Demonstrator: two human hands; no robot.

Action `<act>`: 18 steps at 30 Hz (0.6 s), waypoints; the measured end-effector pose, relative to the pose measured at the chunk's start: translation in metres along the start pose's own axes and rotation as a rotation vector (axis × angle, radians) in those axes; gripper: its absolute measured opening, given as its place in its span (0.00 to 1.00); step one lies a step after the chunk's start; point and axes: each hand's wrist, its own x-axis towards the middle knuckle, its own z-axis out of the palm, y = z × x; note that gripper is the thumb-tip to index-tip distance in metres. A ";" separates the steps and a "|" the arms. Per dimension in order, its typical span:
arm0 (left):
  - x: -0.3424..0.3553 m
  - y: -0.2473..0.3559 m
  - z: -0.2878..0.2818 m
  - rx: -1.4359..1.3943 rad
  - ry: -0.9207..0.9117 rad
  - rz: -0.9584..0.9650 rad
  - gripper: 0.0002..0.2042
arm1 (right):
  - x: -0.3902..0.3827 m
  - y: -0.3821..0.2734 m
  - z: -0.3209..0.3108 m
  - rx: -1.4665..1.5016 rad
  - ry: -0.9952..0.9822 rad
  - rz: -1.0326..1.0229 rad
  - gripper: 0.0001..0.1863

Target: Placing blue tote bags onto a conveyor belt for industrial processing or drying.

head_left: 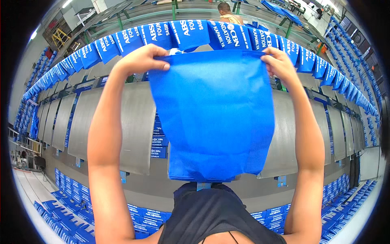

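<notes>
The blue sheet (215, 118) is looking like thin cloth, mostly matt with a faint sheen, its surface showing soft creases toward the lower edge. The grey panels (137, 118) are looking like smooth metal, dully reflecting light. Beyond the panels' far edges, the hanging blue pieces (195, 34) are showing a similar clothlike finish. The black top (211, 213) is appearing as soft, matt cloth.

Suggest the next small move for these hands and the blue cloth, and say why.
Probably lower the blue cloth evenly so it settles flat: the left hand and right hand pinch its upper corners, holding it spread, while its lower part looks creased and its bottom edge uneven.
</notes>
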 end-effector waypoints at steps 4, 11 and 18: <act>0.073 -0.064 -0.006 -0.026 0.313 -0.118 0.19 | 0.087 0.051 -0.007 -0.076 0.207 0.125 0.09; 0.055 -0.014 -0.080 -0.201 0.896 0.296 0.12 | 0.050 -0.051 -0.056 0.442 0.296 -0.217 0.15; -0.081 -0.003 0.054 -0.472 0.775 0.160 0.15 | -0.090 0.017 0.005 0.264 0.313 -0.238 0.12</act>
